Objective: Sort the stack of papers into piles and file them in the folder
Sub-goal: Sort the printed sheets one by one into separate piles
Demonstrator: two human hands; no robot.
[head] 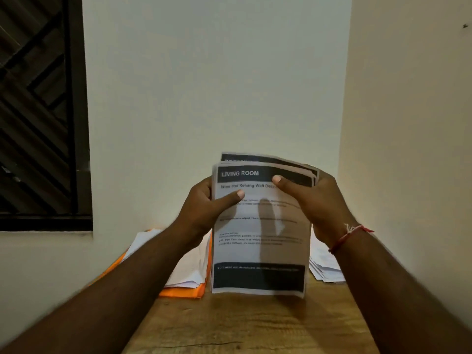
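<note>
Left arm [107, 290] and right arm [398, 290] are showing bare from frame edge to wrist. Right wrist is wearing a thin red thread [343, 240], looping once around it. A pale frayed knot [352, 228] is sitting on the thread's upper side, with a short red tail [368, 229] sticking out beside it. Thumbs of left hand [201, 210] and right hand [324, 200] are showing short, trimmed nails. Arm outlines are blurring toward the lower corners.

Open brown wooden counter [242, 325] lies nearest the person; farther back the upright held stack of printed white sheets [259, 251] stands between an orange folder topped with white papers [184, 292] at left and a loose pile of white sheets [324, 269] at right, with pale walls [204, 98] close behind.
</note>
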